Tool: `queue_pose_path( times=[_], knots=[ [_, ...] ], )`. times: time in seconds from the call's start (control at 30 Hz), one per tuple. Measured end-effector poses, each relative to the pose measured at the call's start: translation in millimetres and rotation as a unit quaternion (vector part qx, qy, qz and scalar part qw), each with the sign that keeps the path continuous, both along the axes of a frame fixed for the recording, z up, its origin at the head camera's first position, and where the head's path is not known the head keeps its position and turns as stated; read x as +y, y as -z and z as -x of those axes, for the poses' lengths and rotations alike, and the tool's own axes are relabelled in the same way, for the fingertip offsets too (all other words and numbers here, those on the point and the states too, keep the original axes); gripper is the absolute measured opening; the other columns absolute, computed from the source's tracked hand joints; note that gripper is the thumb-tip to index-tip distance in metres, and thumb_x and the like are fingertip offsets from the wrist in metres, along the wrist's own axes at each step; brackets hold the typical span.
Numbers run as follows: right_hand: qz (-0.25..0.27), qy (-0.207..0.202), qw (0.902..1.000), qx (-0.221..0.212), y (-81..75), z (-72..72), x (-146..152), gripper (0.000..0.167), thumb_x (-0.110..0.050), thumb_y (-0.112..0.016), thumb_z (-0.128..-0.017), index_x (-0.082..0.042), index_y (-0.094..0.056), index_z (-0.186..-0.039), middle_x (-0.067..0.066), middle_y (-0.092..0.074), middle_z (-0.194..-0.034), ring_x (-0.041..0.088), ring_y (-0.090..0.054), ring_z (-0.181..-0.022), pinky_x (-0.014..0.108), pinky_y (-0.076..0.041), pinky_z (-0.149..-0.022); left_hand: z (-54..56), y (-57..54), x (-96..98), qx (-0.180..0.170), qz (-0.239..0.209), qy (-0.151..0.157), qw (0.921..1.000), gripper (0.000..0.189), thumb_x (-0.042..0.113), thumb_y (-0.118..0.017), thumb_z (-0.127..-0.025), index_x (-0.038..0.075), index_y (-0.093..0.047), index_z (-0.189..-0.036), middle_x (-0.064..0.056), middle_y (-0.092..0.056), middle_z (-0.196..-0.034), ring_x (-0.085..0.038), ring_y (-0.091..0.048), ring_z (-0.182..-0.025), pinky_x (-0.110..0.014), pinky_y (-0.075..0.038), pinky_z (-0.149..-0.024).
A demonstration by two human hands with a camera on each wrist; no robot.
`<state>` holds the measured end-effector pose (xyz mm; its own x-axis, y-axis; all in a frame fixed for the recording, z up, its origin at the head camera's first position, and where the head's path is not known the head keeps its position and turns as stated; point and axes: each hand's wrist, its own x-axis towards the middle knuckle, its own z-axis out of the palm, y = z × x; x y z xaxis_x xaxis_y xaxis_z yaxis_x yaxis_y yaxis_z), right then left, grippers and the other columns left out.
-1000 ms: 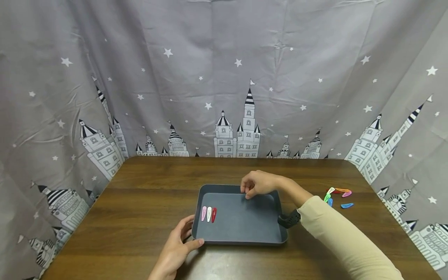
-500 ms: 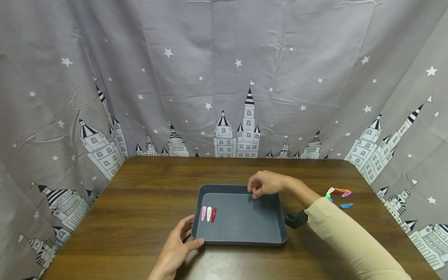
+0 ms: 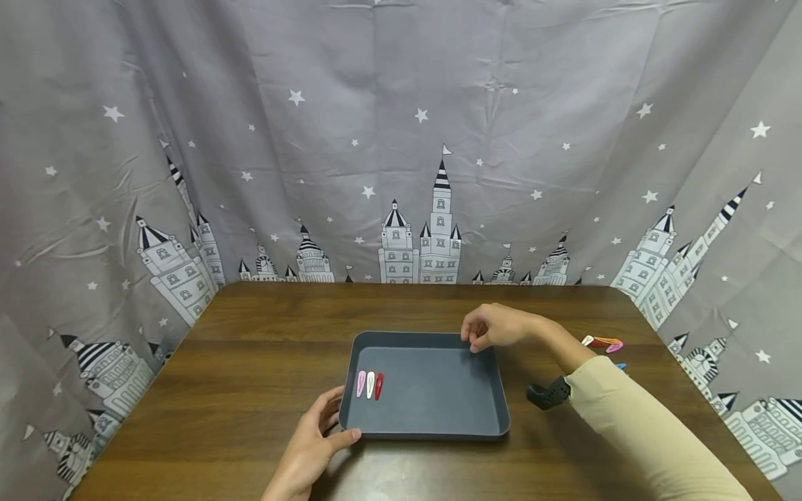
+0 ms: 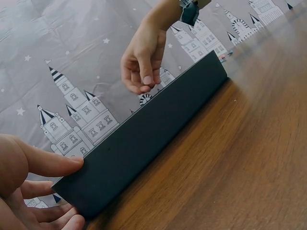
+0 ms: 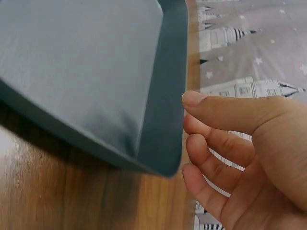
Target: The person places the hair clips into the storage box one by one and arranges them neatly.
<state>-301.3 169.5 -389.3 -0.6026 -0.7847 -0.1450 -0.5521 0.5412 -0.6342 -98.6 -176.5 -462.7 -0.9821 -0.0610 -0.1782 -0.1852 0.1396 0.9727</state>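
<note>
A dark grey tray (image 3: pixel 432 437) lies on the wooden table. In it, side by side near the left wall, are a pink snap hair clip (image 3: pixel 360 384), a white one (image 3: pixel 370 385) and a red one (image 3: pixel 379 386). My left hand (image 3: pixel 310 442) grips the tray's near left corner, the thumb on the rim and the fingers bent against the side wall. Over the far right corner hovers my right hand (image 3: pixel 498 327); its fingers are loosely bent. The right wrist view shows nothing between its thumb (image 5: pixel 225 111) and fingers.
More hair clips lie at the table's right: white (image 3: pixel 587 340), orange (image 3: pixel 605 339), pink (image 3: pixel 615 347) and blue (image 3: pixel 621 366). My right forearm partly covers that group. A grey curtain (image 3: pixel 313 139) with printed castles hangs behind the table (image 3: pixel 250 362).
My right hand has moved right, from over the tray's far middle to its far right corner. The left hand and the three clips in the tray keep their places. The head view has shifted slightly.
</note>
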Motion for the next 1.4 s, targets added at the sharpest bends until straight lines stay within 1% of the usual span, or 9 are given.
queue_pose_path(
  times=[0.23, 0.33, 0.53, 0.73, 0.93, 1.1, 1.23, 1.4],
  knots=[
    [0.003, 0.012, 0.9999, -0.004, -4.3, 1.3, 27.0, 0.017, 0.000, -0.077, -0.089, 0.001, -0.071, -0.104, -0.003, -0.066, -0.086, 0.014, -0.063, -0.083, 0.030, -0.052, -0.075, 0.2, -0.9, 0.3, -0.001, 0.001, 0.000, 1.0000, 0.076, -0.004, -0.078, -0.085, 0.000, -0.042, -0.152, -0.028, -0.051, -0.146, -0.044, -0.050, -0.132, -0.055, -0.046, -0.102],
    [0.005, 0.027, 0.9995, -0.014, -4.8, 1.4, 40.6, 0.015, 0.001, -0.076, -0.089, -0.001, -0.071, -0.103, -0.002, -0.067, -0.086, 0.016, -0.063, -0.084, 0.031, -0.052, -0.076, 0.0, -1.6, 0.4, 0.000, 0.001, 0.001, 1.0000, 0.075, -0.004, -0.078, -0.085, 0.000, -0.043, -0.152, -0.028, -0.052, -0.145, -0.043, -0.050, -0.131, -0.054, -0.046, -0.101],
    [0.003, 0.058, 0.9983, -0.006, -6.0, 0.2, 68.6, 0.015, 0.000, -0.076, -0.088, -0.006, -0.070, -0.100, -0.001, -0.066, -0.087, 0.017, -0.061, -0.084, 0.031, -0.051, -0.075, 0.9, -1.3, -0.3, 0.003, 0.005, 0.002, 1.0000, 0.073, -0.005, -0.078, -0.085, 0.000, -0.045, -0.150, -0.028, -0.052, -0.145, -0.043, -0.051, -0.131, -0.055, -0.045, -0.103],
    [-0.007, 0.096, 0.9952, -0.016, -4.0, -1.3, 93.9, 0.015, 0.000, -0.076, -0.089, -0.001, -0.070, -0.104, 0.001, -0.064, -0.087, 0.019, -0.061, -0.084, 0.033, -0.051, -0.076, 1.8, -0.2, 0.2, 0.001, 0.013, 0.001, 0.9999, 0.073, -0.005, -0.078, -0.085, 0.001, -0.045, -0.150, -0.027, -0.052, -0.145, -0.045, -0.050, -0.132, -0.058, -0.044, -0.103],
    [0.001, 0.126, 0.9917, -0.025, -2.7, -4.1, 114.2, 0.016, 0.000, -0.075, -0.091, 0.002, -0.069, -0.106, 0.002, -0.064, -0.091, 0.021, -0.061, -0.088, 0.033, -0.051, -0.077, 2.4, 0.3, 1.0, -0.003, 0.018, 0.000, 0.9998, 0.074, -0.004, -0.078, -0.085, 0.001, -0.045, -0.151, -0.028, -0.052, -0.145, -0.044, -0.049, -0.132, -0.058, -0.043, -0.104],
    [0.010, 0.136, 0.9902, -0.031, 1.3, -6.5, 129.7, 0.017, 0.001, -0.074, -0.092, 0.005, -0.068, -0.107, 0.003, -0.065, -0.092, 0.020, -0.060, -0.089, 0.031, -0.051, -0.076, 2.6, 1.2, 0.7, -0.005, 0.015, -0.001, 0.9999, 0.074, -0.005, -0.078, -0.085, 0.001, -0.044, -0.151, -0.028, -0.051, -0.146, -0.045, -0.049, -0.133, -0.058, -0.043, -0.104],
    [0.015, 0.133, 0.9907, -0.022, 6.8, -7.5, 146.3, 0.015, 0.002, -0.074, -0.091, 0.007, -0.066, -0.104, 0.003, -0.066, -0.089, 0.017, -0.061, -0.085, 0.028, -0.051, -0.074, 2.0, 1.1, 0.3, -0.006, 0.014, -0.002, 0.9999, 0.074, -0.005, -0.077, -0.085, 0.001, -0.044, -0.151, -0.027, -0.051, -0.146, -0.046, -0.048, -0.133, -0.058, -0.043, -0.104],
    [0.027, 0.168, 0.9837, -0.059, 15.5, -10.7, 171.7, 0.015, 0.003, -0.069, -0.093, 0.011, -0.064, -0.105, 0.005, -0.066, -0.088, 0.018, -0.062, -0.080, 0.031, -0.051, -0.067, 2.4, 0.5, 0.9, -0.008, 0.013, -0.001, 0.9999, 0.075, -0.004, -0.077, -0.086, 0.002, -0.044, -0.152, -0.027, -0.051, -0.147, -0.046, -0.047, -0.134, -0.057, -0.042, -0.104]
  ],
)
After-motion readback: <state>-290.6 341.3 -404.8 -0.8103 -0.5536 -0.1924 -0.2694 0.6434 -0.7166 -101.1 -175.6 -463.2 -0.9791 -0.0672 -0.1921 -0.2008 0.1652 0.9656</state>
